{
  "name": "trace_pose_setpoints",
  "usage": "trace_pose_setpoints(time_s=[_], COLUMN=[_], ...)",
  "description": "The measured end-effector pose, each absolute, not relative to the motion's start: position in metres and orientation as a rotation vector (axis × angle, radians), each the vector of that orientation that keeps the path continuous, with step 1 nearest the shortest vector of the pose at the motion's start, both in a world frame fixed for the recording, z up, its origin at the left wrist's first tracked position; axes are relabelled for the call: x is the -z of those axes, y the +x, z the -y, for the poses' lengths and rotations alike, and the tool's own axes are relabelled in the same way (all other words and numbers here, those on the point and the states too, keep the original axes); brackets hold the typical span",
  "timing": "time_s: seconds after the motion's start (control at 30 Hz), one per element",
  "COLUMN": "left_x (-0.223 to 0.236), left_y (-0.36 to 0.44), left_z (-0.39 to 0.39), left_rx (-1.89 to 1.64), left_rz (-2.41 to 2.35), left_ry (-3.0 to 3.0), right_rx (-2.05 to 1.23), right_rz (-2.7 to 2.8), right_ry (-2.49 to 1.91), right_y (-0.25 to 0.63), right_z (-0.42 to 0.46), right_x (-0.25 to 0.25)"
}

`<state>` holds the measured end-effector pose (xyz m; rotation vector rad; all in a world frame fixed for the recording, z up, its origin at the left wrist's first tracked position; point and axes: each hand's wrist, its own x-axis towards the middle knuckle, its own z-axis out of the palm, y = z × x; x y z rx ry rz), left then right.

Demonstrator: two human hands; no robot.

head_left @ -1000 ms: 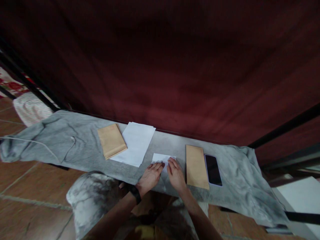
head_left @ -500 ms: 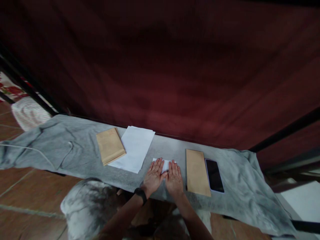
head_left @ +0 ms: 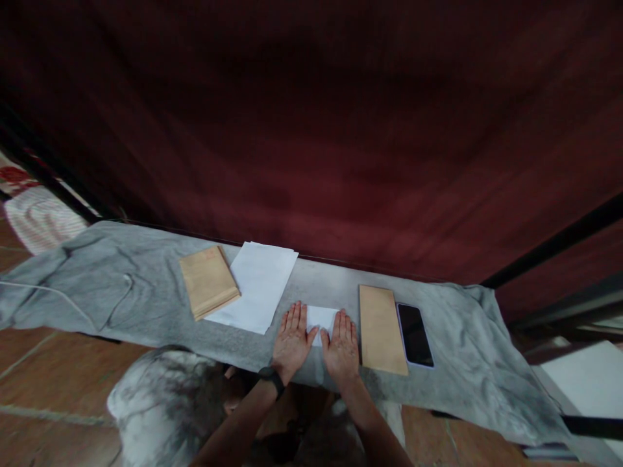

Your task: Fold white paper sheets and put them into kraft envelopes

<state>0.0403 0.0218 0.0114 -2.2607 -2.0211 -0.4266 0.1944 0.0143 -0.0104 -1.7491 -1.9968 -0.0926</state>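
A folded sheet of white paper point(head_left: 323, 316) lies on the grey cloth between my hands. My left hand point(head_left: 293, 338) rests flat over its left side, fingers stretched forward and thumb on the paper. On the right side my right hand point(head_left: 341, 347) lies flat in the same way, its thumb close to the other. Both hands are open and press down without gripping. Part of the paper is hidden under them. Just right of my right hand is a brown envelope point(head_left: 382, 331).
Left of my hands, a stack of brown envelopes point(head_left: 209, 282) overlaps some white sheets point(head_left: 265, 279). A phone point(head_left: 415, 335) lies beside the right envelope. A white cable point(head_left: 63, 295) crosses the grey cloth point(head_left: 160, 285). A dark red curtain point(head_left: 311, 162) hangs behind.
My hands have spread apart across the folded paper, the left outward to the left and the right slightly to the right. Fingers have straightened and flattened, and more paper shows between them.
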Motion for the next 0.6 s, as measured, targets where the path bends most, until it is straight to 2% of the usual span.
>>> trace_pose_setpoints(time_s=[0.43, 0.6], left_x=[-0.010, -0.007], left_y=[0.041, 0.039], left_z=[-0.023, -0.025], left_rx=[0.338, 0.349], left_rz=[2.031, 1.991], left_ry=[-2.202, -2.224], right_rx=[-0.036, -0.087], right_rz=[1.896, 1.976], right_ry=[-1.872, -1.750], right_y=[0.191, 0.178], right_z=[-0.007, -0.006], right_x=[0.006, 0.003])
